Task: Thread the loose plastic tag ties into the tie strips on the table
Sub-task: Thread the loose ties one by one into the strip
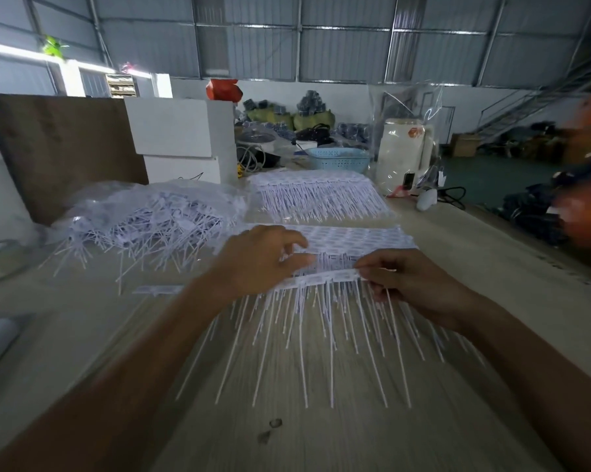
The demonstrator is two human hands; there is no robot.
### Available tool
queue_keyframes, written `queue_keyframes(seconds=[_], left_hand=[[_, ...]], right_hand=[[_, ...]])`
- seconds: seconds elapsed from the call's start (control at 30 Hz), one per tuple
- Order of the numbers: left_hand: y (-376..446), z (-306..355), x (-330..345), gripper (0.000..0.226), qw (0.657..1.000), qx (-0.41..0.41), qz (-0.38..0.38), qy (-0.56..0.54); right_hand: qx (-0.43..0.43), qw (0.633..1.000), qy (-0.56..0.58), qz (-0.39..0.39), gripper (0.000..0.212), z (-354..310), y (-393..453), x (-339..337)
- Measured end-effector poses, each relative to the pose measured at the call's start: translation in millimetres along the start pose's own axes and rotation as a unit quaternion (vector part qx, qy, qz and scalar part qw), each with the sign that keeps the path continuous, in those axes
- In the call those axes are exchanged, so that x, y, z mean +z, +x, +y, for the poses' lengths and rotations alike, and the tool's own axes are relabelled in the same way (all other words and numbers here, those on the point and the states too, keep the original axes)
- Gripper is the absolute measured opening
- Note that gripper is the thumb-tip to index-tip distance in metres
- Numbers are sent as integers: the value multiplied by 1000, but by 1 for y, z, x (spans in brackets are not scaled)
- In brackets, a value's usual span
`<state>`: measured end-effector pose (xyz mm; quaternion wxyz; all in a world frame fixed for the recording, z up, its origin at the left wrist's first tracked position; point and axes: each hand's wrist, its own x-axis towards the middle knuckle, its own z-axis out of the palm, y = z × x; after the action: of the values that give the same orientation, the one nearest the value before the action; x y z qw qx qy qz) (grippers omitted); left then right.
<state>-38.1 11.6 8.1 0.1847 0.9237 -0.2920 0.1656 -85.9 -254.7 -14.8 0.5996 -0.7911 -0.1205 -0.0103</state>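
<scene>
Gripping the near tie strip (324,277) from both ends, the hands work at mid-frame: the left hand (256,260) curls its fingers over the strip's left part, and the right hand (410,281) pinches the strip's right end together with what looks like a thin tie. At the left of the frame, a loose heap of plastic tag ties (144,223) lies in a crumpled clear bag on the counter (355,430), thin white stems sticking out every way. Moving right, a flat single strip piece (158,289) lies just beside the left wrist. The held strip is a stiff white band of small blocks, with long slim tails fanning toward the lower edge. Above it sits a perforated white mat (355,238), and farther up a finished bundle (318,192). Threading seems mid-way; next likely calls for steadying the strip and guiding one fine tip into a small hole. At the right, blurred orange fabric (587,199).
</scene>
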Motion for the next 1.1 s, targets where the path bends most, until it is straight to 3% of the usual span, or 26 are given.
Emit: queue_keyframes(seconds=[0.1, 0.2, 0.33, 0.47, 0.57, 0.7, 0.93, 1.1], left_hand=[[-3, 34, 22, 38, 992, 54, -13, -110], [-8, 49, 41, 28, 996, 69, 41, -36], [-12, 46, 48, 27, 993, 72, 92, 23], [-15, 44, 53, 24, 991, 78, 103, 18], [-16, 42, 53, 28, 992, 78, 97, 33], [-17, 43, 53, 25, 990, 91, 97, 45], [-16, 42, 52, 28, 996, 70, 61, 7], [-11, 43, 54, 28, 991, 32, 48, -122]], right_hand=[[-15, 999, 49, 11, 10, 0, 0, 7], [-6, 997, 79, 27, 11, 1, 1, 13], [84, 985, 149, 10, 13, -4, -3, 15], [86, 993, 85, -15, 17, -7, -8, 16], [6, 998, -62, 13, 20, -14, -11, 16], [-88, 971, -222, 23, 16, -20, -13, 14], [-151, 950, -271, 32, 14, -16, -13, 13], [-216, 922, -316, 53, 16, -16, -11, 13]])
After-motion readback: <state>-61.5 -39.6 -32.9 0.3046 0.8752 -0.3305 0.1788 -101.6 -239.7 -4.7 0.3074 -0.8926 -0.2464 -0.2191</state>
